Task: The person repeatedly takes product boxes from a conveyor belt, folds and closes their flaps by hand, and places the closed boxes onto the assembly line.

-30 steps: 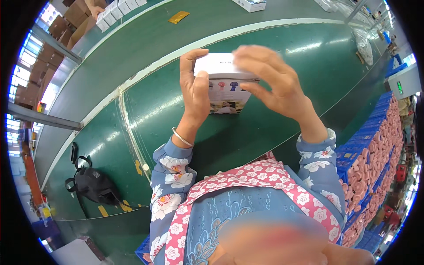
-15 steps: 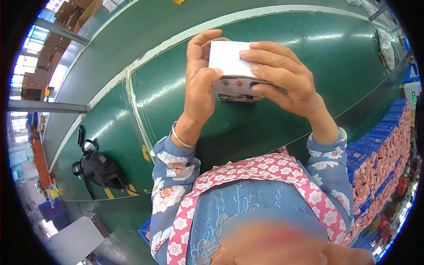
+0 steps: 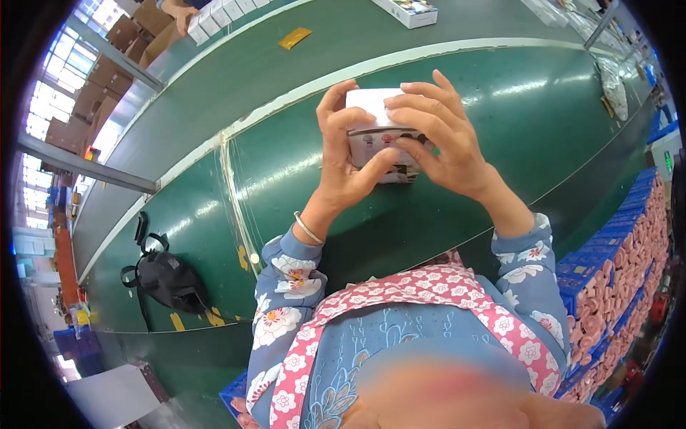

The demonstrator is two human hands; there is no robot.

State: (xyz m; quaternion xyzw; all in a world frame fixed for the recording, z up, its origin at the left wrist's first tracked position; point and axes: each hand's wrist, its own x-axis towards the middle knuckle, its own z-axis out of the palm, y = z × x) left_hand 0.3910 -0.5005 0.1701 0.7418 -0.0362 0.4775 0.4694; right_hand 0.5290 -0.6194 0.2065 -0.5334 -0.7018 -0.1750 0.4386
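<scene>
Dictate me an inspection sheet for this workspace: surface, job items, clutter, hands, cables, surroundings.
Surface: glossy green table; a pale seam crosses it.
Job items: white box with printed front.
Clutter: black bag on the table at left; orange packet farther off.
Hands: left hand at the box's left side, thumb across its front; right hand with fingers on its top.
Cables: nothing seen.
Surroundings: blue crates of pink items at right; cardboard boxes upper left; another person's hand by small boxes.
</scene>
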